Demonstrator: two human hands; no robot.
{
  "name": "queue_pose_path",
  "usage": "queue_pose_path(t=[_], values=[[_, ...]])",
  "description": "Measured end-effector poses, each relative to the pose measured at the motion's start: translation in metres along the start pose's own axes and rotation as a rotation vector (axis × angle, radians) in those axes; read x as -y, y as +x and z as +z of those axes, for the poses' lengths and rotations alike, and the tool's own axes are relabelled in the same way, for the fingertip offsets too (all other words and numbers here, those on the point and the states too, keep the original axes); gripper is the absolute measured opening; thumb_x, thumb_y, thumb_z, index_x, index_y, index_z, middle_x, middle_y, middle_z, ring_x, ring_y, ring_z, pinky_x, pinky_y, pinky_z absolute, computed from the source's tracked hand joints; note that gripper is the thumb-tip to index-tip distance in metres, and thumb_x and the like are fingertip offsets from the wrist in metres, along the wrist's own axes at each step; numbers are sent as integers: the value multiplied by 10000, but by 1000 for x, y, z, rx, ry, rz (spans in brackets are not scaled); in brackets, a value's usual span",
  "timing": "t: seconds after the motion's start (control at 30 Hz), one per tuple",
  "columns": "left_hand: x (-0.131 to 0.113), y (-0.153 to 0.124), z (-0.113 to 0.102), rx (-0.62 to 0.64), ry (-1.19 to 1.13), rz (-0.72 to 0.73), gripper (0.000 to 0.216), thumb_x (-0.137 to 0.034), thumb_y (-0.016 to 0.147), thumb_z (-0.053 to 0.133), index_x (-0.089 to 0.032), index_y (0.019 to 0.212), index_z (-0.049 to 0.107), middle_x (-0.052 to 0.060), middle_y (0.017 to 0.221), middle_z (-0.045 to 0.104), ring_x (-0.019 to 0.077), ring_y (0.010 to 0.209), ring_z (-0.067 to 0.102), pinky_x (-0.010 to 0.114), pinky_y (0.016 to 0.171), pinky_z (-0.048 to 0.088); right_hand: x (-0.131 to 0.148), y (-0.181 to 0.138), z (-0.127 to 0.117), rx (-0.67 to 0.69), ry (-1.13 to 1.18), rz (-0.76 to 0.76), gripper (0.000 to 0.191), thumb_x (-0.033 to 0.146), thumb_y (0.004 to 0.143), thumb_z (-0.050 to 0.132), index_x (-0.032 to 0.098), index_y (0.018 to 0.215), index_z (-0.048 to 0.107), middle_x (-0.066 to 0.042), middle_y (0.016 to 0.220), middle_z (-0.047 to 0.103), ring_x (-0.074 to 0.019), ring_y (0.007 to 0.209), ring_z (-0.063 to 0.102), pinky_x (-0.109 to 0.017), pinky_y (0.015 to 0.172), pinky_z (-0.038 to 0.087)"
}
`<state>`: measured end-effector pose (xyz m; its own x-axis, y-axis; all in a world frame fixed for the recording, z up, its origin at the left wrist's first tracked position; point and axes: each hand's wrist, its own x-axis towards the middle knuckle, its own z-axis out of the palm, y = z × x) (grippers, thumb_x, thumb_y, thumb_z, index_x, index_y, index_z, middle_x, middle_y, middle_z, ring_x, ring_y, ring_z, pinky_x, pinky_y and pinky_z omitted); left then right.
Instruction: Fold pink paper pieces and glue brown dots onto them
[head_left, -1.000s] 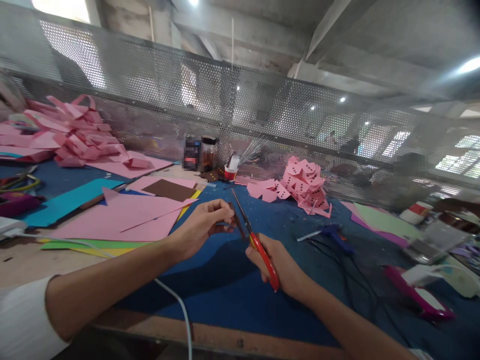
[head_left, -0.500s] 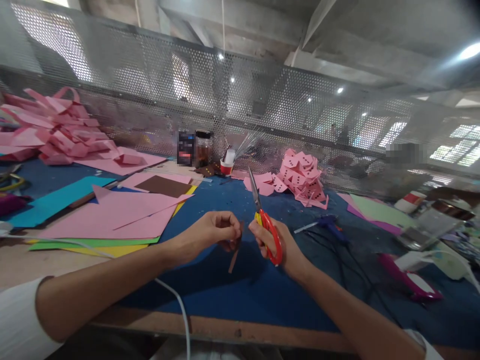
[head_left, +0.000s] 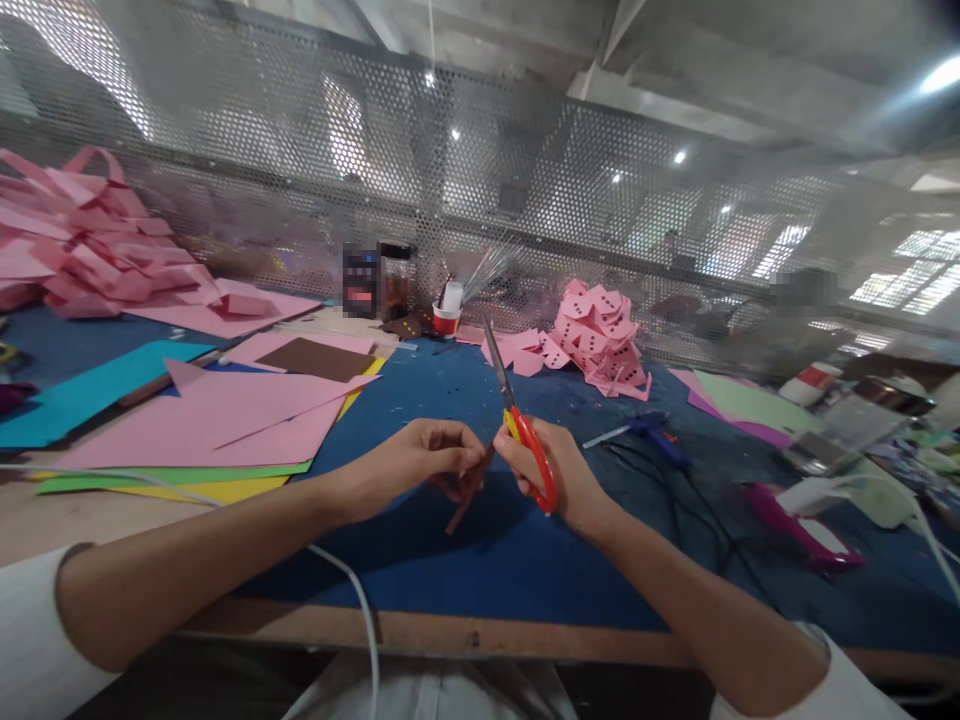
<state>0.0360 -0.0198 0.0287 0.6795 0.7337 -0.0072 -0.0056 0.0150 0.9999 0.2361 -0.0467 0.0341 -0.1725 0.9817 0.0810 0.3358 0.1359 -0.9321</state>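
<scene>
My left hand pinches a narrow brown paper strip between thumb and fingers, its lower end hanging over the blue mat. Close beside it, my right hand is closed around the scissors, which have red and yellow handles. Their blades point up and away from me and look closed. The right thumb and fingertips are near the upper end of the strip; whether they grip it too I cannot tell.
Pink, brown, green and yellow paper sheets lie left, near a pink strip heap. Dotted pink pieces stand behind my hands. Rightward are a blue glue gun with its cable and a magenta tool. A white cord crosses the table edge.
My hands have come closer together, and the strip now slants up toward the right hand. The scissors stay in the right hand. The camera view has shifted slightly.
</scene>
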Motion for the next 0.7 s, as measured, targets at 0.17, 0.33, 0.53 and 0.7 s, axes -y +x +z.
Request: queue_pose_path(t=[0.17, 0.33, 0.53, 0.7], values=[[4, 2, -3, 49, -117, -69, 197, -357, 853, 656, -172, 916, 685, 108, 898, 726, 205, 778, 673, 294, 662, 532, -1, 2, -1, -83, 26, -23, 233, 415, 850, 567, 183, 832, 567, 68, 527, 483, -77, 406, 461, -176, 403, 360], [7, 2, -6, 68, -177, -85, 179, -321, 872, 650, -167, 953, 693, 101, 882, 722, 174, 751, 665, 274, 692, 527, -1, 1, -3, -152, 15, -29, 262, 437, 856, 549, 177, 865, 583, 64, 523, 492, -78, 394, 446, -178, 386, 361], [9, 3, -8, 60, -177, -100, 169, -324, 846, 709, -184, 935, 680, 55, 850, 714, 139, 735, 655, 257, 727, 526, -5, 3, -3, -171, 9, -31, 254, 424, 856, 563, 173, 886, 588, 62, 540, 506, -75, 396, 460, -174, 380, 366], [9, 3, -9, 72, -157, -99, 178, -324, 860, 699, -166, 937, 671, 59, 848, 711, 130, 735, 648, 254, 737, 521, -7, 4, -3, -144, 32, -24, 259, 433, 848, 586, 176, 872, 586, 63, 554, 508, -71, 399, 468, -170, 376, 360]])
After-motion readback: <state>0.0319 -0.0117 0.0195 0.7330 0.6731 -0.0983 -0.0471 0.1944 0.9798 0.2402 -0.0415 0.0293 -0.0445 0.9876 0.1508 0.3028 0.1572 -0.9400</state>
